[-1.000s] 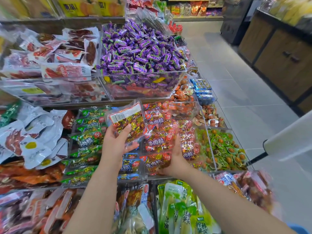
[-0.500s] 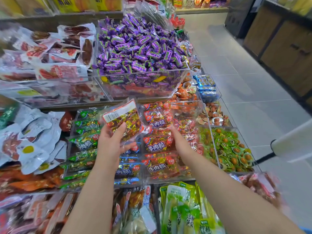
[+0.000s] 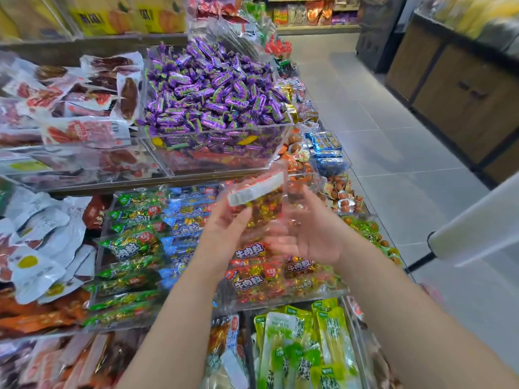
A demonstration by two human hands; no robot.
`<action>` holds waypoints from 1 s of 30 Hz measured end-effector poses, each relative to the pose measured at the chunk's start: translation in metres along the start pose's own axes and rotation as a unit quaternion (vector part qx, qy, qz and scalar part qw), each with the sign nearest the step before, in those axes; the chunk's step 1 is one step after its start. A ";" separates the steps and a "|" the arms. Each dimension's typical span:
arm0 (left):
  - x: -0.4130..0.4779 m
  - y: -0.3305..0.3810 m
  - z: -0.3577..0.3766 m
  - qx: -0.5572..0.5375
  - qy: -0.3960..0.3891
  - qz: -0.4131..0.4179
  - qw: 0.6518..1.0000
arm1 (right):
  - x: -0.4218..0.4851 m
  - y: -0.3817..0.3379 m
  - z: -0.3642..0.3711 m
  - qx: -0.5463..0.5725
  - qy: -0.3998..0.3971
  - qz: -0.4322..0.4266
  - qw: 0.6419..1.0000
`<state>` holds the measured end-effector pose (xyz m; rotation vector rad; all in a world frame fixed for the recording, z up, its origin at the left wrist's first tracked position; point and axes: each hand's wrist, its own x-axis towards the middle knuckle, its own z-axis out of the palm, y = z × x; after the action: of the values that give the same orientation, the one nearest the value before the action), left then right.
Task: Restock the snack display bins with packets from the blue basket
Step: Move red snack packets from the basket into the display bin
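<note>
My left hand [image 3: 224,234] grips a clear packet of red and gold sweets [image 3: 258,200] with a white barcode label, held up above the clear bin of red packets [image 3: 269,279]. On the packet's right side, my right hand [image 3: 311,234] has its palm turned inward and fingers spread, blurred by motion; whether it touches the packet I cannot tell. The blue basket is out of view.
Green packets [image 3: 129,242] and blue packets [image 3: 182,220] fill the bins to the left. A raised clear bin of purple candies [image 3: 213,102] stands behind. Light green packets [image 3: 303,343] lie in front. The tiled aisle [image 3: 393,164] runs along the right, with a white roll [image 3: 477,223].
My left hand carried the packet rightward, from over the green and blue bins to above the red-packet bin. My right hand lifted out of the red packets and came up beside it.
</note>
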<state>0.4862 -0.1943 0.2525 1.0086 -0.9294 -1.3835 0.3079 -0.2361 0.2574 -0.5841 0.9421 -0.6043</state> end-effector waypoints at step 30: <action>0.035 -0.062 -0.022 0.800 -0.152 -0.077 0.576 | 0.110 -0.032 -0.067 -0.464 0.248 -0.203 0.826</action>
<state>0.4871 -0.2257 0.1846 2.1749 -2.5617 -0.4480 0.2925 -0.3483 0.1872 -1.5868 1.6379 -0.6678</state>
